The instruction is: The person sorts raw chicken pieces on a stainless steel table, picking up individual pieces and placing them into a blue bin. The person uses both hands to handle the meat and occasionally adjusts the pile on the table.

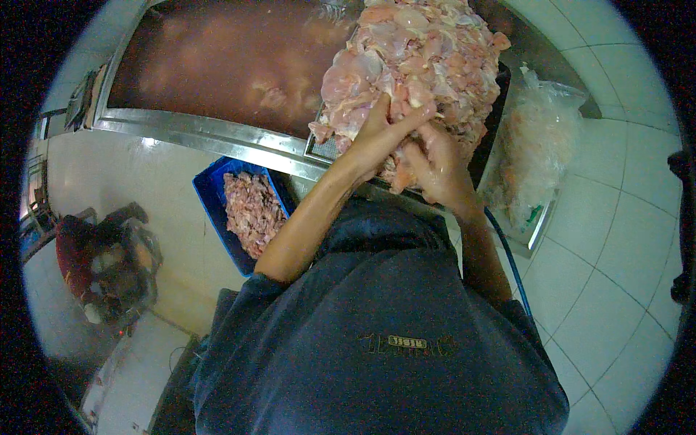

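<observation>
A high heap of raw, skinless chicken pieces (pixel 424 60) lies before me on a perforated metal tray (pixel 326 151). My left hand (pixel 383 130) reaches into the near side of the heap, its fingertips partly hidden among the pieces. Close beside it on the right, my right hand (pixel 440 163) bends its fingers against the meat, and the two hands almost meet. An orange-tinged piece (pixel 403 176) shows just below the right fingers. Whether either hand grips a piece is hidden by the fingers and the meat.
Cloudy reddish liquid with submerged meat fills a steel basin (pixel 212 128) at left. Below its rim stands a blue crate (pixel 239 263) of small meat pieces. A clear plastic bag (pixel 544 147) and a blue hose (pixel 505 244) are at right. Another person (pixel 106 261) is at far left.
</observation>
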`<state>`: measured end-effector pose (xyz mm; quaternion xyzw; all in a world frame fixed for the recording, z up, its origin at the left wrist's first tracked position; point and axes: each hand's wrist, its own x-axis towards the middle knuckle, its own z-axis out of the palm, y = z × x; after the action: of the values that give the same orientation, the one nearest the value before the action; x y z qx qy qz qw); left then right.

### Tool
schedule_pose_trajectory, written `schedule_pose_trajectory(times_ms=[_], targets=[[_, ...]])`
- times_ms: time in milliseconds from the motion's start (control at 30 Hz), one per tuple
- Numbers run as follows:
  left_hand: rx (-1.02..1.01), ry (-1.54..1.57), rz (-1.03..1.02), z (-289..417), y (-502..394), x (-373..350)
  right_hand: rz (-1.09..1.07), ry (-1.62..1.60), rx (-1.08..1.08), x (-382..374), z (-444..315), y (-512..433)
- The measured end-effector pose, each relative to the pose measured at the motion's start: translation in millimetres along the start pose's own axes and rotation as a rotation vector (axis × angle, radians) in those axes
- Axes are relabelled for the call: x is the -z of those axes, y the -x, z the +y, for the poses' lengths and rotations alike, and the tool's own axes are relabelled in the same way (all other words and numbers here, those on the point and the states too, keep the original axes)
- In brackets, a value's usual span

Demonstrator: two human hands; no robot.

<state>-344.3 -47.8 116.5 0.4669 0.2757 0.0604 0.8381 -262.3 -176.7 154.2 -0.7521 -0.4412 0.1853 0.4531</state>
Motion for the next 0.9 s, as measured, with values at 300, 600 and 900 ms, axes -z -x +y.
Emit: schedule_pose_trajectory(times_ms=[300,600,900], targets=[[0.024,0.189,-0.128,4.5,-7.7,16.7,0.141,0.036,0.042,24.3,22.3,-10.1],[-0.314,-0.358,0.031,9.3,-17.7,12.0,-0.085,0.091,0.067,23.1,55.1,-16.4],[-0.403,-0.733,0.422,60.9,11.0,96.3,-0.099,-0.121,0.008,102.8,49.0,-6.7]])
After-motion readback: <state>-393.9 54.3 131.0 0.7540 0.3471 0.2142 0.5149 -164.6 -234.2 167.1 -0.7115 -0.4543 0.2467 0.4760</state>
